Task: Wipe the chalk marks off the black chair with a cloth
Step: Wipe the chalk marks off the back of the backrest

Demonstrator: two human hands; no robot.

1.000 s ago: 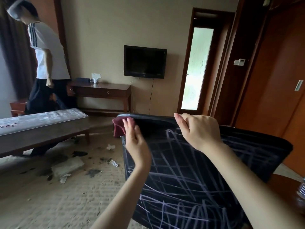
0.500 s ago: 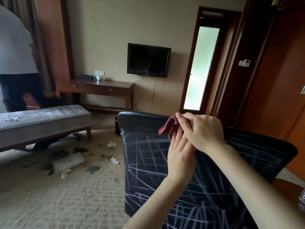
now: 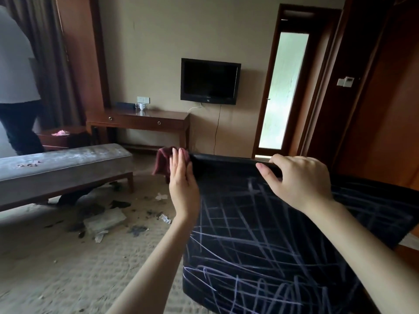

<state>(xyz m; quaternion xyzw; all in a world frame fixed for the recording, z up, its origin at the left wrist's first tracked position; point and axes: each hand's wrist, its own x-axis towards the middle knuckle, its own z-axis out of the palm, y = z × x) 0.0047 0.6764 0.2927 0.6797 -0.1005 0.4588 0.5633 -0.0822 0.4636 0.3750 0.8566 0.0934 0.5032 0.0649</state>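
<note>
The black chair (image 3: 283, 241) fills the lower right, its back crossed by many pale chalk lines. A dark red cloth (image 3: 162, 162) hangs over the chair's top left corner. My left hand (image 3: 182, 184) lies flat on that cloth with straight fingers, pressing it against the corner. My right hand (image 3: 299, 180) grips the chair's top edge further right, thumb in front and fingers curled over the rim. A strip below the top edge between my hands looks free of chalk.
A long grey bench (image 3: 59, 164) stands at the left, with paper scraps and dark debris (image 3: 104, 220) on the carpet before it. A person (image 3: 15, 87) stands at the far left. A wooden desk (image 3: 138, 121), wall TV (image 3: 209, 81) and door (image 3: 283, 91) line the far wall.
My left hand slid the cloth from beside my right hand leftward along the top edge to the chair's left corner. My right hand stayed on the top edge.
</note>
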